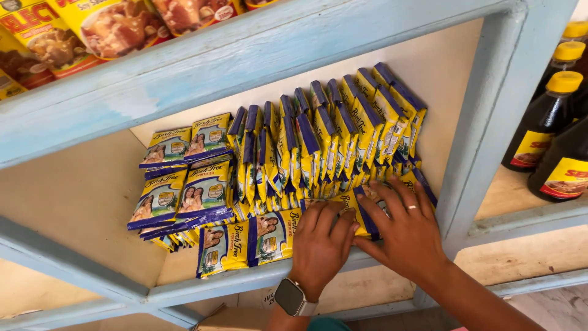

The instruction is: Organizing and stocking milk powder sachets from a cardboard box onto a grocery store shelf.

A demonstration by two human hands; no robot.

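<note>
Sachets (343,211) at the shelf's (245,279) front edge look light, soft and slippery; left hand (321,245) and right hand (407,230) press flat, fingers spread, gripping nothing; pinching a sealed edge seems best

Wore a smartwatch (293,297) with a dark square face and pale grey band on the left wrist; bore a thin silver ring (412,207) on the right hand (404,236); arms bare, sleeveless.

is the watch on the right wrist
No, the watch sits on the left hand's wrist, while the right hand wears only a ring.
</note>
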